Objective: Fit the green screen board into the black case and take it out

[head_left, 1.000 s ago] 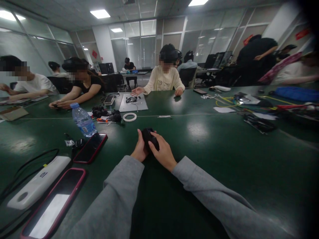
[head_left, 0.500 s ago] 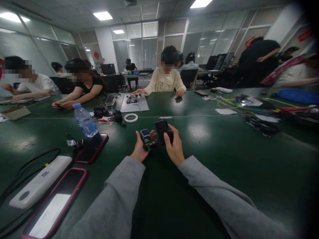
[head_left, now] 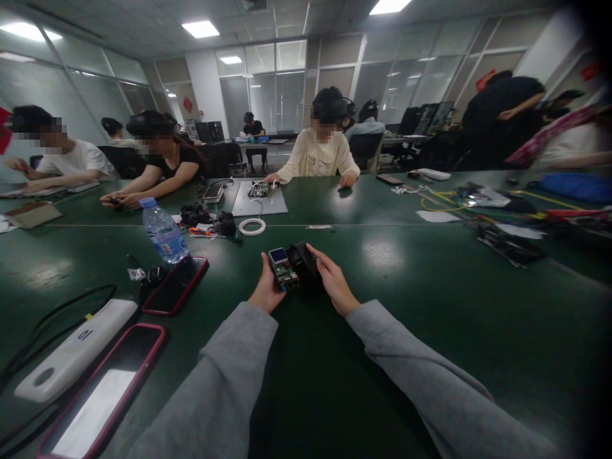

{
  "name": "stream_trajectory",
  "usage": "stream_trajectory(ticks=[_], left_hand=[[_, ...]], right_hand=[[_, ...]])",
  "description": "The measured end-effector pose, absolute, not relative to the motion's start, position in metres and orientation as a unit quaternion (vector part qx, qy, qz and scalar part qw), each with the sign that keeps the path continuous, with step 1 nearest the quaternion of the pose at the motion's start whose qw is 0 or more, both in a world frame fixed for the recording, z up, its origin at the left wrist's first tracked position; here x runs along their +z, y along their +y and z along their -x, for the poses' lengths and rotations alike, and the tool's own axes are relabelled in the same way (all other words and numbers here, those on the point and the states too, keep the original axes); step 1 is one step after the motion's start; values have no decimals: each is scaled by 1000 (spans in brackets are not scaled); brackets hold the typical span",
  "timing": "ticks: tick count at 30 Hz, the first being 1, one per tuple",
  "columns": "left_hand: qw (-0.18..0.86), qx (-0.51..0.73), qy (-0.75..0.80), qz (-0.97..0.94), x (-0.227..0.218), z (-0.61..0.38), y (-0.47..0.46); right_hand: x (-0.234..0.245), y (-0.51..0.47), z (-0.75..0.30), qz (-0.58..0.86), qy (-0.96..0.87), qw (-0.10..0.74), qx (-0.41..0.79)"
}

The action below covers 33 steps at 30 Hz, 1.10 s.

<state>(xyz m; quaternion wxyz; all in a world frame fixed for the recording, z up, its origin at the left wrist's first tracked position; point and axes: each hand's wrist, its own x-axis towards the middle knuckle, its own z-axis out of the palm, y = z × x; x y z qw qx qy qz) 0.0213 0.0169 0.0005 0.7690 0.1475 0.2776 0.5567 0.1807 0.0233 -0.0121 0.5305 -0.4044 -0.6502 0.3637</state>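
Above the green table, my left hand (head_left: 268, 284) holds a small green circuit board (head_left: 285, 275) by its left edge, thumb alongside it. A little screen (head_left: 278, 255) sits on the board's upper end. My right hand (head_left: 335, 280) grips a black plastic case (head_left: 308, 268) from the right, its fingers along the outer side. The case is tilted, with its hollow side turned toward the board. Board and case are side by side; whether they touch, I cannot tell. The fingers of my left hand are mostly hidden behind the board.
To my left are a water bottle (head_left: 163, 233), a red-edged phone (head_left: 176, 285), a white elongated device (head_left: 76, 350) and another phone (head_left: 102, 398). A roll of white tape (head_left: 252, 227) lies ahead. Across the table, a person (head_left: 318, 150) touches a white board (head_left: 243, 204). Cables and parts (head_left: 507, 242) lie right.
My right hand has turned the black case and brought it left and slightly down, right beside the circuit board. My left hand has stayed nearly in place, its fingertips now behind the board.
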Motion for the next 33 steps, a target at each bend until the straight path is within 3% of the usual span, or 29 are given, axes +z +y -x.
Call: stream_trajectory(ticks=[8,14,21,33], left_hand=[[765,568,258,-160,-1,-23,18],[768,561,264,-159,0,-23,18],[772,570,223,-171,-7,-19,21],[778,556,231,-181,-4,-16,19]], right_hand=[[-24,29,-186,483,-702,469,231],[-24,33,-191,483,-726,433,230],[-13,29,-197,510,-685,452,259],[-22,32,-210,534,-703,459,100]])
